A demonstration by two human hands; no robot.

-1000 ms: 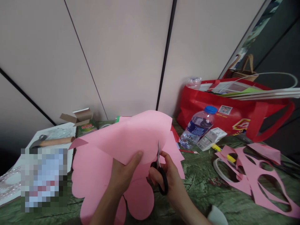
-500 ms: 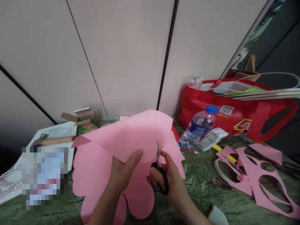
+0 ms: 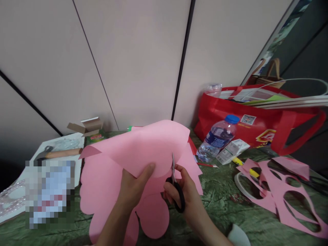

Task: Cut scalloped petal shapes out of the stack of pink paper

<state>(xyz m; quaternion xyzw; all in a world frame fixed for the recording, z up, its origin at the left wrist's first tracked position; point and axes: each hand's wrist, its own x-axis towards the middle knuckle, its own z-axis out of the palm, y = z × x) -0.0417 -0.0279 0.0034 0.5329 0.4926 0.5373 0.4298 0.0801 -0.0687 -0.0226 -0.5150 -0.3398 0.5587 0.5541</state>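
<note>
Scalloped pink paper (image 3: 99, 186) on left, partly covered. Left hand (image 3: 135, 188) pinching pink sheet (image 3: 147, 148): thumb on top, other fingers hidden, so this one's nearer, actually on it. Sheet sits just ahead of both hands, kinda curled, long axis pretty much left-right, climbing toward right. Scissors (image 3: 173, 175) at its right part, blades pointing away from person, roughly crosswise to that axis. Right hand (image 3: 186, 191) wrapped around black handles; can't tell if fingertips touch sheet.

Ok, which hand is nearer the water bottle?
Right. The right hand, holding the scissors, is below and to the left of the water bottle in view; the left hand, gripping the pink sheet, is farther left.
</note>
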